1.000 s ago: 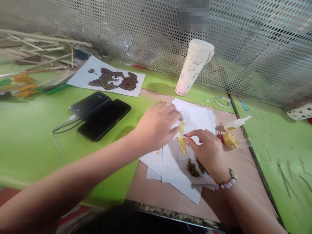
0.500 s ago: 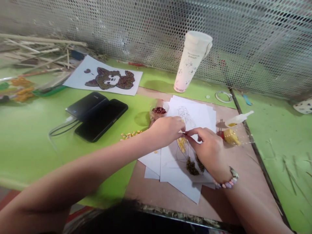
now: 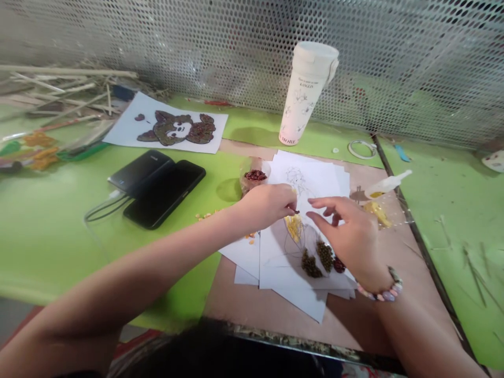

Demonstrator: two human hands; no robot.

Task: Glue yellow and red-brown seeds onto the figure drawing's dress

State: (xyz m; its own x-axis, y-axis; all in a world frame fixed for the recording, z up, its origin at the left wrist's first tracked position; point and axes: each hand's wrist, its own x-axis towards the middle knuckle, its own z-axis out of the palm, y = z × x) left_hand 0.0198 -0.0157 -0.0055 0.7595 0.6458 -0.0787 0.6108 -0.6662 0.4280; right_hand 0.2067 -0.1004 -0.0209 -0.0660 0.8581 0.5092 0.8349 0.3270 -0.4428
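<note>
Left hand (image 3: pixel 263 206) is pinched, thumb and fingers pressed together on a small dark bit (image 3: pixel 295 211), too small for me to tell what it is. Its tip sits just above a patch of yellow corn kernels (image 3: pixel 294 229) stuck on a white paper sheet (image 3: pixel 315 181) bearing a pencil drawing of a figure. That yellow patch runs lengthwise down from the drawn figure's head, towards me and slightly right, and my left hand comes at its top end from the left. Right hand (image 3: pixel 348 228) hangs open over the sheet, fingers spread and holding nothing, their tips just right of the patch and a little farther from it than the pinch. Beneath that hand lie dark brown seed clusters (image 3: pixel 311 265) and glued red beans (image 3: pixel 339 265). A clear plastic bag of red beans (image 3: pixel 255 176) sits beyond my left hand, loose yellow kernels (image 3: pixel 205 215) lie on the green bench (image 3: pixel 51 252), and a clear bag of yellow kernels (image 3: pixel 376 213) lies beyond my right hand.
</note>
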